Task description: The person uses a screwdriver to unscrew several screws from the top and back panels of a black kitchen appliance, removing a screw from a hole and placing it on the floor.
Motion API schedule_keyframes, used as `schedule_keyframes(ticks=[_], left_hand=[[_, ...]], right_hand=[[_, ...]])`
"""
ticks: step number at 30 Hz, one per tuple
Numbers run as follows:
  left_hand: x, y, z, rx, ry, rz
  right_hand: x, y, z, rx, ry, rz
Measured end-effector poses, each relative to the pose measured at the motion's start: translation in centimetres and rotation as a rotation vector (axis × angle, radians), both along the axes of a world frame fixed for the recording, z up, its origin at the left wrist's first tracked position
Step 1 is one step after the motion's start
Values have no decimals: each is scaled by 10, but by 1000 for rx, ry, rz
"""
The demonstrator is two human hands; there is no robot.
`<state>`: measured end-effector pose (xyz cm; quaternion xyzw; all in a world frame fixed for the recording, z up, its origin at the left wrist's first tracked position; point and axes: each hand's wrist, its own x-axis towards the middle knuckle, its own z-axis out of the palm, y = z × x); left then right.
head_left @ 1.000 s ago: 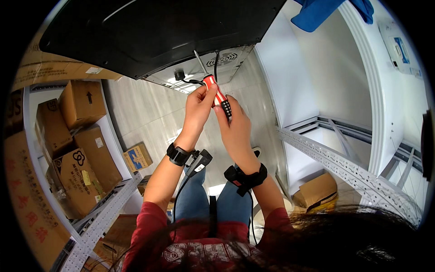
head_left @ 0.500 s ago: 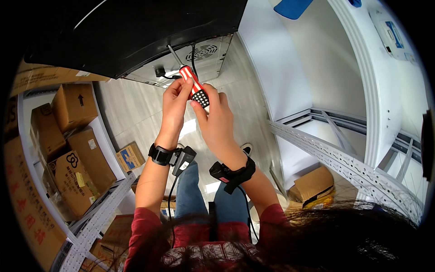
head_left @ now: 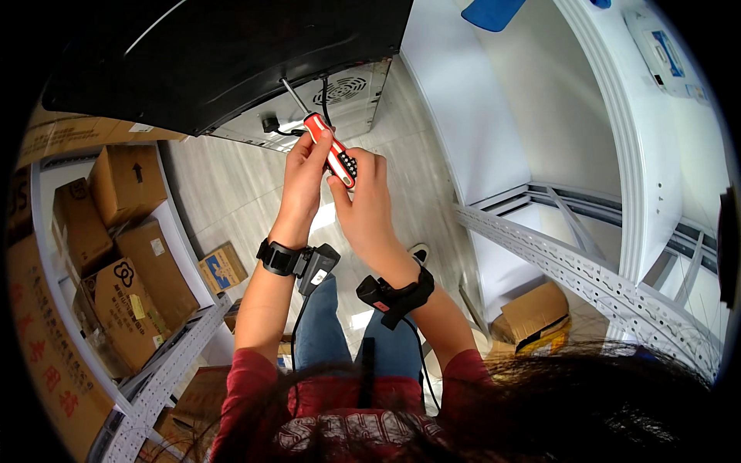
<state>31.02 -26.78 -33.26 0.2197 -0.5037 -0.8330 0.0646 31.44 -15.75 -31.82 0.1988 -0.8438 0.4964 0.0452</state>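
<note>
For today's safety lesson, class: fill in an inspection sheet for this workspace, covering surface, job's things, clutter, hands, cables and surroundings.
Surface: pale tiled floor below; no table seen.
Job's things: red-handled screwdriver, shaft aimed at the black appliance.
Clutter: cardboard boxes on the metal shelf at left; one more box at right.
Hands: left hand and right hand both grip the screwdriver handle; each wrist wears a black strapped device.
Cables: black cable and plug at the appliance's back; thin leads run from the wrist devices.
Surroundings: white wall, perforated metal rail.
</note>
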Motion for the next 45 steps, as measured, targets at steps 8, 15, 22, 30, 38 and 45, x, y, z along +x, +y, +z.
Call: schedule_keyframes(ticks=[8,15,22,30,38,45], left_hand=[[4,-5,4,-53,-4,17],[3,-6,7,-98,33,-12],[3,-1,13,-63,18,-6],[2,-5,12,33,9,-15],[4,0,15,-69,3,-33],[3,2,14,35,43,-17]], right_hand=[[-1,0,12,-153,-634,48],[-3,3,13,-21,-62,-28],[-3,2,9,10,-171,-1],[-1,5,24,-14,-457,53],[-5,9,14,97,122,23],[-8,13,20,20,-367,51]])
